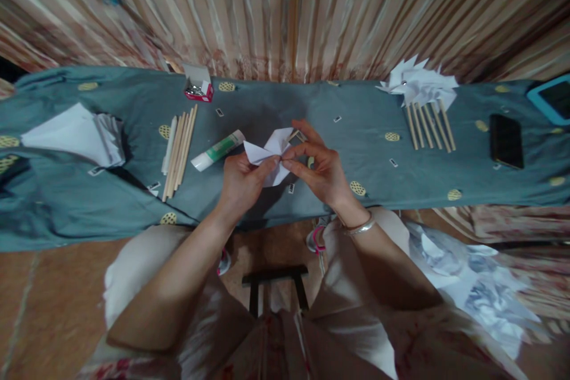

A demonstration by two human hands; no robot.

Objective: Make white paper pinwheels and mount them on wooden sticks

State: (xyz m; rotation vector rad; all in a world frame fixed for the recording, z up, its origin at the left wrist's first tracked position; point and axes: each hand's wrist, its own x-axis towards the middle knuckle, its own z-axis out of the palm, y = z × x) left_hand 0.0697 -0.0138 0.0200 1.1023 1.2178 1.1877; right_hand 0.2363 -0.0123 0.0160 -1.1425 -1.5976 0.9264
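Observation:
A white paper pinwheel [278,141] is held between both hands above the cloth-covered table. My left hand [244,181] grips its left side, with the thumb near the centre. At the middle of the paper, the thumb and index finger of my right hand [318,166] are pinched together; whether a pin is between them is too small to tell. A short length of wooden stick [294,135] shows behind the paper, near my right fingers. Left of the pinwheel, a green and white glue stick [218,150] lies on the cloth.
Several wooden sticks [180,148] and a stack of folded white paper [80,136] lie left. A small open red box [199,88] holds shiny pins. Right are several finished pinwheels [421,86], a black phone [506,141] and a blue-framed device [552,101]. Crumpled paper [481,285] lies lower right.

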